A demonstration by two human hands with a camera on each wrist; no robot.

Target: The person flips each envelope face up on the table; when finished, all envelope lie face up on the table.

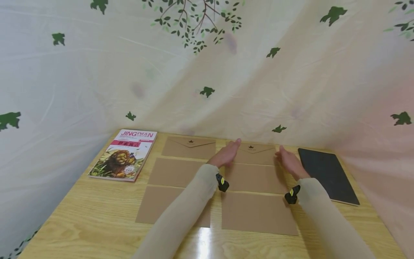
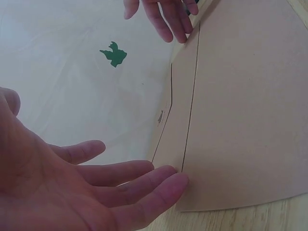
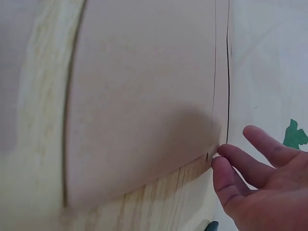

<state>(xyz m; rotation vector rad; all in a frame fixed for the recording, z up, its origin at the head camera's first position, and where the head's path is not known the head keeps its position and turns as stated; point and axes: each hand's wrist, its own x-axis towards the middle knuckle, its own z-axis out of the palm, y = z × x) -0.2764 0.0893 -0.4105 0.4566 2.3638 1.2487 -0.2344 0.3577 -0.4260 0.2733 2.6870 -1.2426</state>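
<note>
Several brown envelopes lie in two columns on a wooden table (image 1: 97, 216). Both hands are at the far right envelope (image 1: 255, 154), which lies flap side up. My left hand (image 1: 228, 153) is at its left end, palm open and fingers straight (image 2: 144, 187), with the tips beside the envelope's (image 2: 175, 134) edge. My right hand (image 1: 289, 160) is at its right end. There its loosely extended fingers (image 3: 226, 161) touch the envelope's corner (image 3: 220, 96). The right hand (image 2: 163, 14) also shows at the top of the left wrist view. Neither hand grips anything.
A paperback with a lion on its cover (image 1: 124, 155) lies at the far left of the table. A black notebook (image 1: 328, 176) lies at the right, close to my right hand. A white curtain with green leaves (image 1: 207, 72) hangs just behind the envelopes.
</note>
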